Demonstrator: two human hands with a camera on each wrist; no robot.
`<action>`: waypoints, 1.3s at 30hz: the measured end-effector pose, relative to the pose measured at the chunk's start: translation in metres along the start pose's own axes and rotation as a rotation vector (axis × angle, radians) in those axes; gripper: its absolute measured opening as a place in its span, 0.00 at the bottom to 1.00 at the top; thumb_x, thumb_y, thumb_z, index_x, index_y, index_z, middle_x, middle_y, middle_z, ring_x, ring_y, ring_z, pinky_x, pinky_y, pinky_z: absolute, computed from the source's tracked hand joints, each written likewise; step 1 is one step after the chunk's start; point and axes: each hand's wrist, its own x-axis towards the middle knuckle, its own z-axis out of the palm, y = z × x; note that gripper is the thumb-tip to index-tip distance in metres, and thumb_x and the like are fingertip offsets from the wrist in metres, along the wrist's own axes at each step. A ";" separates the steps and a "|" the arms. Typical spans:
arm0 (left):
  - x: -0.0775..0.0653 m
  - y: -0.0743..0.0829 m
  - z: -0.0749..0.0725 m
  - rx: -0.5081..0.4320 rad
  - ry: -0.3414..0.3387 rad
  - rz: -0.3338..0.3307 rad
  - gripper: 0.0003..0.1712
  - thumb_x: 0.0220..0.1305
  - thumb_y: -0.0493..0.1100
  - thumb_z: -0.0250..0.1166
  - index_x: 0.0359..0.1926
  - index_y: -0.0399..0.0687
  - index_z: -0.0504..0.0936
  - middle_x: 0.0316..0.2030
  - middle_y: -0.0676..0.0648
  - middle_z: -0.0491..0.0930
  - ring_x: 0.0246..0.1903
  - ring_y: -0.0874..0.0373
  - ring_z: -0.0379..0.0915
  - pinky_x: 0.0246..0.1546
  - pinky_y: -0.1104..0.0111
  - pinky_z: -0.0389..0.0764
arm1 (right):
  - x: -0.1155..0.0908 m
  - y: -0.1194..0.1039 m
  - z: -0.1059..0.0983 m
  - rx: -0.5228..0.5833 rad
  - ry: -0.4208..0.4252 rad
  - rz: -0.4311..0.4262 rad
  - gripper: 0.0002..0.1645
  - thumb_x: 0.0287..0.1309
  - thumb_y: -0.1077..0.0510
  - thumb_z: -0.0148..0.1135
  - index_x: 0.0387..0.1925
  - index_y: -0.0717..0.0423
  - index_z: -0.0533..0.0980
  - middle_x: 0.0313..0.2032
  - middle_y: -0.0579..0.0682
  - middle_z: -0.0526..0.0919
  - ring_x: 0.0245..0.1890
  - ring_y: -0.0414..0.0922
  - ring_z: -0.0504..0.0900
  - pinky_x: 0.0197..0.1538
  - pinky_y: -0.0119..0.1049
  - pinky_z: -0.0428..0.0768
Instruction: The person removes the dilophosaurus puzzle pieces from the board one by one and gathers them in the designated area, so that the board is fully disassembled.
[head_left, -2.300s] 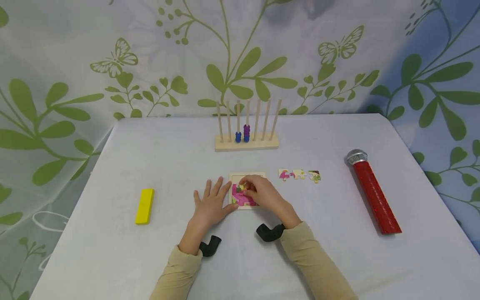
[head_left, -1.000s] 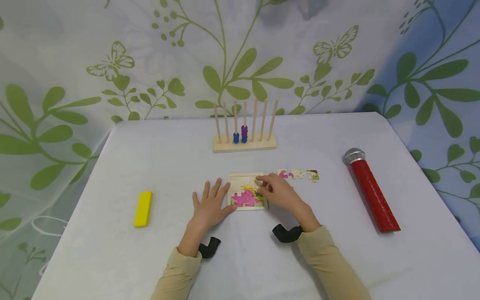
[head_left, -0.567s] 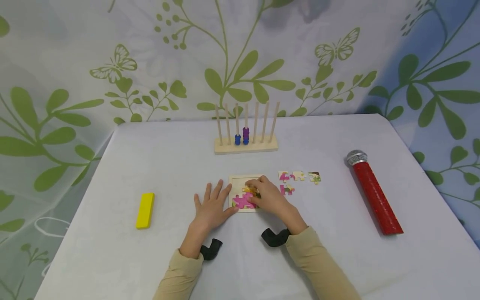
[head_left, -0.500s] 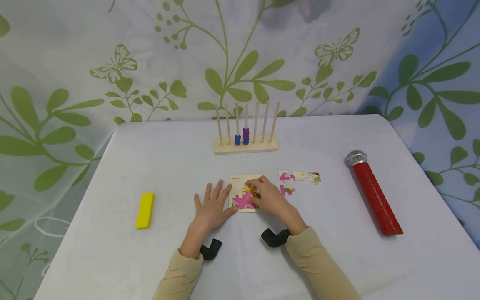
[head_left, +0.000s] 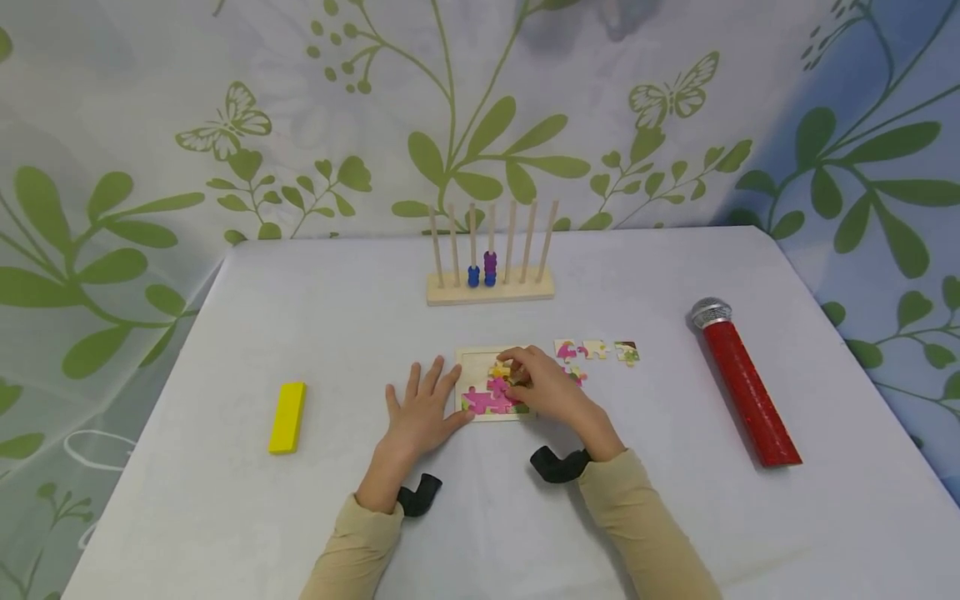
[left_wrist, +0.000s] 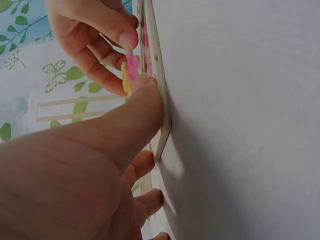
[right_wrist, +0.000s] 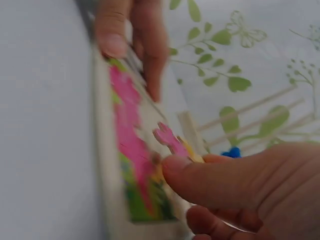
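Note:
My right hand (head_left: 551, 387) pinches a pink and yellow jigsaw piece (right_wrist: 170, 139) between thumb and fingers. In the right wrist view the piece is tilted and raised off the shallow wooden puzzle tray (head_left: 474, 364). Joined pink and green jigsaw pieces (head_left: 480, 402) fill the tray's near part; its far part shows bare wood. My left hand (head_left: 420, 419) lies with fingers spread beside the tray's left edge, its thumb on the near left corner. Right of the tray lie loose jigsaw pieces: a pink one (head_left: 566, 349), a pale one (head_left: 595, 349), a green-brown one (head_left: 627, 352) and another partly behind my right hand.
Behind the tray stands a wooden peg stand (head_left: 491, 293) with blue and purple beads on two pegs. A yellow block (head_left: 287, 417) lies to the left. On the right rests a red microphone (head_left: 750, 392) with a silver head. A leaf-patterned cloth (head_left: 495, 100) hangs behind the table.
Over the last half second my right hand has shifted slightly right with the pink and yellow piece. A loose pink piece, absent 2.3 s ago, lies right of the tray. My left hand stays put.

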 end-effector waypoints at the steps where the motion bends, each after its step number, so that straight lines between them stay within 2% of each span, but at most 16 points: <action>1: 0.000 0.000 0.000 -0.003 -0.001 0.002 0.41 0.58 0.62 0.57 0.68 0.56 0.54 0.69 0.46 0.44 0.67 0.41 0.32 0.55 0.37 0.35 | -0.002 0.004 -0.005 0.020 -0.010 -0.001 0.27 0.52 0.63 0.63 0.55 0.58 0.69 0.40 0.54 0.73 0.36 0.46 0.73 0.39 0.40 0.74; 5: 0.000 0.001 0.000 -0.016 -0.001 0.003 0.41 0.58 0.61 0.57 0.69 0.55 0.54 0.69 0.46 0.44 0.67 0.41 0.31 0.56 0.37 0.35 | -0.012 0.027 -0.033 0.097 -0.052 0.025 0.27 0.51 0.62 0.64 0.54 0.58 0.69 0.35 0.53 0.73 0.31 0.45 0.72 0.36 0.38 0.71; 9: -0.001 0.002 -0.001 -0.018 0.002 0.001 0.41 0.57 0.61 0.58 0.68 0.55 0.55 0.69 0.45 0.44 0.66 0.41 0.32 0.56 0.37 0.35 | -0.031 0.052 -0.061 0.142 -0.066 0.110 0.26 0.49 0.64 0.65 0.52 0.59 0.70 0.31 0.52 0.73 0.29 0.45 0.69 0.33 0.36 0.69; 13: -0.001 0.002 -0.001 -0.013 0.001 0.002 0.41 0.57 0.61 0.58 0.68 0.55 0.55 0.69 0.45 0.44 0.66 0.41 0.32 0.56 0.37 0.35 | -0.047 0.066 -0.078 0.159 -0.067 0.193 0.27 0.49 0.63 0.65 0.53 0.58 0.70 0.34 0.54 0.73 0.32 0.47 0.70 0.34 0.37 0.71; 17: -0.001 0.001 -0.001 -0.021 0.006 0.010 0.41 0.57 0.60 0.58 0.68 0.54 0.55 0.69 0.45 0.44 0.66 0.40 0.32 0.55 0.36 0.35 | -0.056 0.072 -0.086 0.156 -0.066 0.227 0.29 0.48 0.62 0.66 0.55 0.58 0.69 0.37 0.57 0.71 0.33 0.49 0.71 0.34 0.39 0.71; 28: -0.002 0.001 0.000 -0.039 0.008 0.012 0.41 0.57 0.60 0.58 0.68 0.54 0.55 0.69 0.45 0.44 0.66 0.40 0.32 0.55 0.36 0.34 | -0.060 0.076 -0.087 0.127 -0.040 0.296 0.30 0.49 0.62 0.65 0.57 0.54 0.68 0.33 0.55 0.69 0.34 0.49 0.68 0.33 0.37 0.70; 33: -0.003 0.001 0.000 -0.035 -0.001 0.008 0.41 0.58 0.60 0.58 0.68 0.54 0.55 0.69 0.45 0.44 0.66 0.40 0.32 0.55 0.36 0.34 | -0.050 0.064 -0.079 0.160 -0.043 0.200 0.27 0.50 0.62 0.65 0.54 0.57 0.71 0.30 0.54 0.70 0.30 0.47 0.68 0.31 0.35 0.69; 36: -0.002 0.001 -0.002 -0.034 0.000 0.006 0.41 0.58 0.60 0.58 0.68 0.55 0.55 0.69 0.45 0.44 0.66 0.41 0.32 0.55 0.37 0.34 | -0.036 0.051 -0.065 0.154 -0.063 0.113 0.23 0.52 0.61 0.64 0.51 0.60 0.73 0.26 0.52 0.70 0.25 0.45 0.67 0.28 0.34 0.66; 39: -0.002 0.001 -0.002 -0.034 0.002 0.007 0.41 0.57 0.60 0.58 0.68 0.54 0.55 0.69 0.45 0.44 0.66 0.40 0.32 0.55 0.36 0.34 | -0.023 0.038 -0.047 0.098 -0.083 0.082 0.22 0.53 0.59 0.63 0.50 0.59 0.74 0.28 0.51 0.72 0.24 0.43 0.66 0.29 0.34 0.65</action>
